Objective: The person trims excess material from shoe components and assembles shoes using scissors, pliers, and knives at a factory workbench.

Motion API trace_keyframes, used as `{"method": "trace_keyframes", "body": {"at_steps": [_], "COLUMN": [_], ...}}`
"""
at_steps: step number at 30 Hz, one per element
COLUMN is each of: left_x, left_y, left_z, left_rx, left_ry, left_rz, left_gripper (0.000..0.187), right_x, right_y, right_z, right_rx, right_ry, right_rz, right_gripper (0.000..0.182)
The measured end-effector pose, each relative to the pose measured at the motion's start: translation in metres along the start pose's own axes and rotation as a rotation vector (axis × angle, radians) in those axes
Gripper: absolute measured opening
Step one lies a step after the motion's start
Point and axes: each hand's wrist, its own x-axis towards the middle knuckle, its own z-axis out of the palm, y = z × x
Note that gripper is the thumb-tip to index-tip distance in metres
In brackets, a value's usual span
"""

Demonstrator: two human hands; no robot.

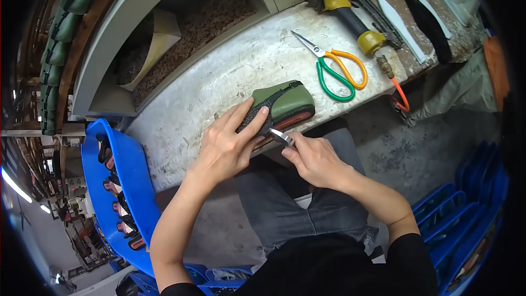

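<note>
A green shoe-shaped piece (296, 98) with a dark mesh part and a reddish underside lies on its side near the front edge of the worn table (219, 71). My left hand (227, 140) presses on the mesh part, its fingers spread over it. In my right hand (318, 159) is a metal tool with a pincer-like tip (279, 136), closed in the fingers. Its tip touches the lower edge of the piece, just beside my left fingertips. Scissors with green and orange handles (337, 71) lie behind and to the right.
A yellow and black air tool (348, 13) with an orange hose (401, 96) lies at the back right, beside white strips (400, 24). A blue bin (129, 186) with shoe parts stands at the left. More blue bins (455, 214) are at the lower right.
</note>
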Motion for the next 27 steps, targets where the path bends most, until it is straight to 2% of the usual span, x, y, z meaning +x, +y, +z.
{"method": "trace_keyframes", "body": {"at_steps": [5,10,11,15,16,20,21,25,26,27], "left_x": [-0.004,-0.011,-0.012,0.000,0.004,0.012,0.013,0.029,0.031,0.033], "left_y": [-0.006,-0.010,-0.008,0.003,0.004,-0.004,-0.003,0.009,0.013,0.017], "left_z": [0.003,0.005,0.005,0.000,-0.002,-0.015,-0.016,-0.014,-0.014,-0.013], "left_rx": [0.013,-0.024,-0.026,-0.203,-0.209,-0.117,-0.118,-0.106,-0.111,-0.043], "left_ry": [-0.022,-0.030,-0.036,-0.022,-0.013,-0.300,-0.295,-0.436,-0.423,-0.425], "left_rz": [0.026,0.018,0.012,-0.155,-0.146,-0.243,-0.249,-0.439,-0.436,-0.428], "left_gripper": [0.072,0.080,0.080,0.076,0.076,0.070,0.070,0.076,0.076,0.078], "right_x": [0.002,-0.001,-0.002,-0.001,-0.002,-0.001,-0.003,-0.010,-0.013,-0.020], "right_y": [0.031,0.038,0.036,0.018,0.017,0.014,0.013,0.010,0.006,-0.001], "right_z": [0.028,0.045,0.044,0.019,0.015,0.012,0.012,0.006,0.004,0.002], "right_rx": [-0.016,0.031,0.038,-0.008,-0.021,-0.058,-0.059,0.363,0.350,0.334], "right_ry": [0.142,0.207,0.202,-0.034,-0.030,-0.076,-0.082,-0.160,-0.160,-0.067], "right_rz": [-0.144,-0.166,-0.162,0.048,0.047,0.078,0.073,0.193,0.189,0.205], "right_gripper": [0.021,0.018,0.018,0.017,0.017,0.016,0.016,0.017,0.017,0.019]}}
